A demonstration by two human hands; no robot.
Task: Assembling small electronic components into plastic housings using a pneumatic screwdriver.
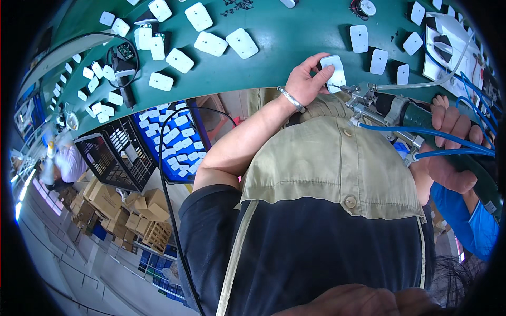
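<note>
My left hand (308, 79), with a silver bangle at the wrist, pinches a white rounded rectangular plastic housing (334, 79) at the bench's near edge. Its thumb lies across the housing's face. My right hand (447, 138) wraps around the dark green body of a screwdriver (414, 117) with metal fittings at its front end. Two blue air hoses (448, 131) and a clear feed tube (416, 85) run to this tool. The driver's tip points at the lower part of the housing; whether it touches is too small to tell.
Several white housings (211, 43) lie across the green bench (284, 58), with loose black screws (237, 5) at the back. A white machine (448, 52) stands far right. Below left are a blue tray (174, 176) of housings, a black crate (113, 152) and a hanging black cable (164, 174).
</note>
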